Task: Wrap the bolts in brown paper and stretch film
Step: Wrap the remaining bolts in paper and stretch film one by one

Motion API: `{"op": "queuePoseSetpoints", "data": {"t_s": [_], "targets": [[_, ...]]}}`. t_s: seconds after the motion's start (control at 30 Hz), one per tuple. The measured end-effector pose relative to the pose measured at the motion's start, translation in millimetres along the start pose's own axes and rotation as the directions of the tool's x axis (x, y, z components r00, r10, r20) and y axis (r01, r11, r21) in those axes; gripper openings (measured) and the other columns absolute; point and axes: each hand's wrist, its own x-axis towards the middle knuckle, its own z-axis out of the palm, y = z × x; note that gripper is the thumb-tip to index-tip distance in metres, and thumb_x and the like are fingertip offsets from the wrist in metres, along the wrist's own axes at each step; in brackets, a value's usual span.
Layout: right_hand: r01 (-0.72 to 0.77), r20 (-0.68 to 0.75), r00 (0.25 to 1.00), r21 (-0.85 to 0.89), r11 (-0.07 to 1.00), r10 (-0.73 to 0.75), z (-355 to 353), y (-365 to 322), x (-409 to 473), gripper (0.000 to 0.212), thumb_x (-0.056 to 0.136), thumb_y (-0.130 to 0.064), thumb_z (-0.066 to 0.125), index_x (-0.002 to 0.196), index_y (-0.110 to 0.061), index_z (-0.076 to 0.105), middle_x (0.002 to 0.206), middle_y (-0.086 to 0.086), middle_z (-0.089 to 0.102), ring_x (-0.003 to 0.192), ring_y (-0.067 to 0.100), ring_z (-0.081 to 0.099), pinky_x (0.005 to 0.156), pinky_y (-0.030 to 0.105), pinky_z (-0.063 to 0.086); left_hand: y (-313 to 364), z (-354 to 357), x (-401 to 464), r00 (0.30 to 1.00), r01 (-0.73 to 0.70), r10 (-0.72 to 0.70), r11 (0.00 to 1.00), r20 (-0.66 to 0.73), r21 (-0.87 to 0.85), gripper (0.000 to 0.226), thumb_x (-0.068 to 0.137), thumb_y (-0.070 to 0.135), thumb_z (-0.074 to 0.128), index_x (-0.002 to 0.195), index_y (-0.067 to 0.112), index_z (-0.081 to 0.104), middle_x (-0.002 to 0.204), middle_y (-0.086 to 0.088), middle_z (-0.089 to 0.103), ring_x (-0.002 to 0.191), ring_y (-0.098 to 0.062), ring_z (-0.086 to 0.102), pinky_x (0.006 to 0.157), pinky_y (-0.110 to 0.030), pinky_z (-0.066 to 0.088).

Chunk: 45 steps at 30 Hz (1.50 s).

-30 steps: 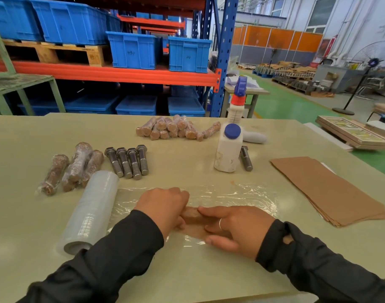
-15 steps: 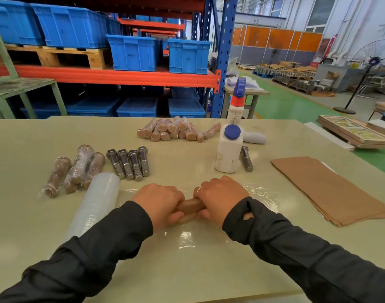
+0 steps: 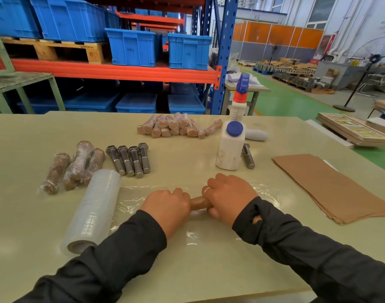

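The tabletop [image 3: 187,259] is pale olive-beige. Between the hands, the paper-wrapped bolt [image 3: 199,202] shows warm brown. Left of the left hand [image 3: 167,207], the stretch film roll [image 3: 93,209] is milky translucent white. Beyond it, four bare bolts [image 3: 130,159] are dull grey steel. Right of the right hand [image 3: 228,196], the paper sheets [image 3: 331,186] are plain kraft brown. Beyond that hand, a white bottle [image 3: 230,147] carries a blue cap (smudged with grime). Both sleeves [image 3: 318,254] are black.

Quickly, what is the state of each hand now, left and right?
Left hand: fingers curled round the paper-wrapped bolt.
Right hand: fingers curled round the same bolt, at its other end.
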Motion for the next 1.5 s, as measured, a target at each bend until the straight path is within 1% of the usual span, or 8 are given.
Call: {"op": "queuePoseSetpoints", "data": {"t_s": [0.27, 0.5, 0.63, 0.7, 0.87, 1.17, 1.37, 1.5], "targets": [[-0.195, 0.267, 0.959, 0.371, 0.908, 0.097, -2.9, 41.1, -14.3, 0.017, 0.091, -0.027, 0.051, 0.107, -0.023, 0.057, 0.093, -0.003, 0.062, 0.075, 0.009, 0.058, 0.065, 0.021, 0.041, 7.4, 8.0, 0.1, 0.999, 0.024, -0.025, 0.999, -0.045, -0.024, 0.045, 0.016, 0.023, 0.093, 0.038, 0.011, 0.055, 0.036, -0.004, 0.045, 0.02, -0.016, 0.037, 0.029, -0.011, 0.024], [-0.564, 0.543, 0.81, 0.824, 0.043, 0.22, 6.6, 55.2, -21.0, 0.022, 0.082, -0.021, 0.068, 0.097, -0.005, 0.069, 0.063, 0.003, 0.062, 0.05, 0.007, 0.053, 0.052, 0.014, 0.047, 12.2, 7.6, -1.5, 0.997, -0.028, 0.029, 1.0, -0.068, 0.008, 0.04, 0.016, 0.008, 0.088, 0.04, 0.011, 0.057, 0.038, -0.003, 0.046, 0.023, -0.017, 0.038, 0.038, -0.011, 0.018], [-0.596, 0.528, 0.792, 0.776, 0.204, 0.306, 4.1, 47.1, -15.3, 0.007, 0.078, -0.017, 0.072, 0.072, -0.018, 0.072, 0.047, -0.008, 0.059, 0.037, -0.001, 0.048, 0.048, 0.01, 0.044, 10.9, 9.1, -2.1, 0.999, -0.037, 0.036, 0.999, -0.034, -0.001, 0.048, 0.041, 0.025, 0.091, 0.084, 0.012, 0.074, 0.054, -0.004, 0.058, 0.035, -0.02, 0.051, 0.034, -0.016, 0.03], [-0.625, 0.542, 0.777, 0.728, 0.282, 0.32, 3.1, 41.1, -14.3, 0.008, 0.076, -0.016, 0.071, 0.069, -0.02, 0.071, 0.053, -0.006, 0.059, 0.042, 0.001, 0.048, 0.058, 0.014, 0.047, 9.5, 10.5, -5.0, 1.0, -0.019, 0.019, 0.998, 0.007, -0.064, 0.061, 0.074, 0.038, 0.074, 0.129, 0.021, 0.054, 0.084, -0.009, 0.064, 0.061, -0.025, 0.063, 0.046, -0.024, 0.039], [-0.628, 0.509, 0.777, 0.664, 0.405, 0.371, -10.9, 26.7, -13.1, 0.012, 0.077, -0.013, 0.065, 0.068, -0.02, 0.07, 0.058, -0.004, 0.06, 0.056, 0.007, 0.052, 0.074, 0.024, 0.052, 10.6, 12.6, -13.1, 0.999, -0.033, 0.036, 0.996, 0.029, -0.082, 0.058, 0.094, 0.015, 0.042, 0.146, 0.027, 0.019, 0.119, -0.008, 0.052, 0.094, -0.028, 0.057, 0.063, -0.031, 0.036], [-0.623, 0.537, 0.774, 0.554, 0.552, 0.335, -32.4, 9.7, 11.2, 0.023, 0.088, -0.012, 0.055, 0.108, -0.007, 0.065, 0.079, 0.002, 0.068, 0.078, 0.015, 0.062, 0.09, 0.029, 0.051, 12.3, 15.3, -9.4, 0.994, -0.019, 0.032, 0.993, 0.105, -0.119, 0.055, 0.098, 0.011, 0.027, 0.147, 0.028, 0.008, 0.124, -0.006, 0.046, 0.104, -0.029, 0.052, 0.066, -0.033, 0.031], [-0.499, 0.467, 0.866, 0.784, 0.368, 0.179, -18.0, 19.9, -7.9, 0.018, 0.076, -0.01, 0.072, 0.084, -0.023, 0.063, 0.077, -0.009, 0.066, 0.076, 0.008, 0.061, 0.084, 0.022, 0.051, 9.5, 10.5, -15.5, 0.999, -0.017, 0.009, 0.986, -0.045, -0.163, 0.047, 0.087, 0.02, 0.057, 0.13, 0.035, 0.047, 0.094, 0.0, 0.06, 0.078, -0.022, 0.061, 0.055, -0.024, 0.039], [-0.366, 0.229, 0.925, 0.755, 0.545, 0.304, -0.9, 8.4, -11.5, 0.02, 0.074, -0.018, 0.075, 0.065, -0.033, 0.065, 0.06, -0.019, 0.057, 0.059, -0.006, 0.051, 0.059, 0.0, 0.038, 8.4, 12.5, -14.8, 0.999, 0.002, -0.011, 0.974, -0.037, -0.229, 0.044, 0.088, 0.022, 0.057, 0.13, 0.033, 0.048, 0.102, 0.004, 0.064, 0.085, -0.021, 0.063, 0.061, -0.022, 0.04]]}}
